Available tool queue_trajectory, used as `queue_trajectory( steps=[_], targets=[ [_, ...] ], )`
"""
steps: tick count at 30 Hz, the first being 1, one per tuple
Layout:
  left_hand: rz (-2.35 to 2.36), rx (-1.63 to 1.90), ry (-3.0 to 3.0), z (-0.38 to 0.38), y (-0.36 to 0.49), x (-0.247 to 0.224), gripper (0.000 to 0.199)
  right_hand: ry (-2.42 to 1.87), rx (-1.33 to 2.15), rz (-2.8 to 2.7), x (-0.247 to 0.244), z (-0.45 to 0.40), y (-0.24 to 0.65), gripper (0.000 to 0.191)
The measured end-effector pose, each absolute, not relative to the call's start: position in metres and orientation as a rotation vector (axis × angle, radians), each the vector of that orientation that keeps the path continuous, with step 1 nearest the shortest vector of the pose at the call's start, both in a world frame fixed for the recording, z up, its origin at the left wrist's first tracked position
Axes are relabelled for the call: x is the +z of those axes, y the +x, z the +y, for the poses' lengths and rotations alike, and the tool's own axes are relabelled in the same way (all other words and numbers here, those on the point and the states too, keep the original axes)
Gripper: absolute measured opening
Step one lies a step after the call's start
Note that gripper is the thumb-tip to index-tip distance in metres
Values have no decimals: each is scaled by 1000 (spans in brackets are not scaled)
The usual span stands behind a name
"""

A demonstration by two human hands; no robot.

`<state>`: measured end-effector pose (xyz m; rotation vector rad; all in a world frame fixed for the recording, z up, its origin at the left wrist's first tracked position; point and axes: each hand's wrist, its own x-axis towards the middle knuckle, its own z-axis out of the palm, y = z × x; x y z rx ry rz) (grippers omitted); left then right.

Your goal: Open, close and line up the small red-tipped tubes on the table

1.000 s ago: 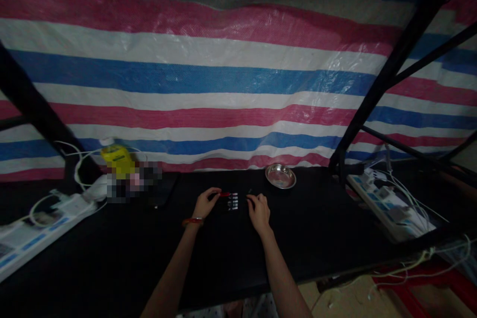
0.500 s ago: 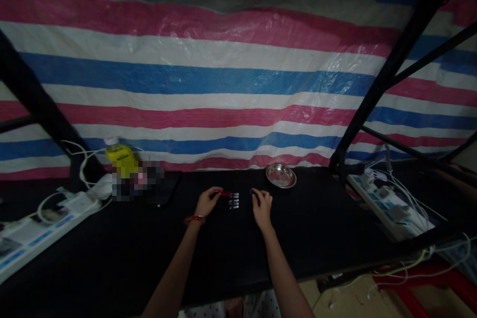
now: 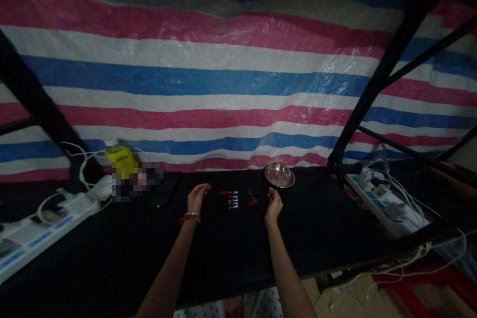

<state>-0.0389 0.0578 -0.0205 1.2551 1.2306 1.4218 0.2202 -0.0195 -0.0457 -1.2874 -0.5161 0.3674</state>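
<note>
My left hand (image 3: 196,198) is just above the black tabletop, its fingers loosely stretched to the right with nothing in them. To its right lies a neat row of small slim pieces: a red piece with a silver end (image 3: 225,192) at the far side, and several dark pieces with silver ends (image 3: 233,202) nearer me. Their exact kind is too small to tell. A small red piece with a thin silvery chain or wire (image 3: 253,203) lies apart, right of the row. My right hand (image 3: 274,204) is beside it, fingers loosely bent and holding nothing visible, just in front of a round metal dish (image 3: 280,176).
A yellow bottle (image 3: 122,160) and a dark flat object (image 3: 166,190) are at the back left. Power strips with plugs and cables stand left (image 3: 48,233) and right (image 3: 376,198). Black frame posts rise on both sides before a striped plastic sheet (image 3: 208,79).
Both hands have drawn apart, the left one away from the red piece in the row. The small red piece with the chain now shows on the table where my right hand was.
</note>
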Motion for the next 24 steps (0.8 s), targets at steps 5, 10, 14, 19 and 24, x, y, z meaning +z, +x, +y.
queue_trajectory(
  steps=[5, 10, 14, 19, 24],
  targets=[
    [1231, 1316, 1379, 52, -32, -18, 32, -1335, 353, -739, -36, -9, 219, 31],
    [1239, 1103, 1602, 46, -24, -14, 29, -1365, 367, -873, -31, -4, 219, 30],
    [1304, 982, 1818, 44, -24, -11, 31, -1382, 370, -908, -33, -5, 218, 33],
    [1299, 952, 1901, 44, -25, -8, 32, -1381, 375, -934, -34, -6, 217, 34],
    [1271, 951, 1920, 41, -26, -5, 33, -1383, 391, -908, -33, -6, 217, 33]
  ],
)
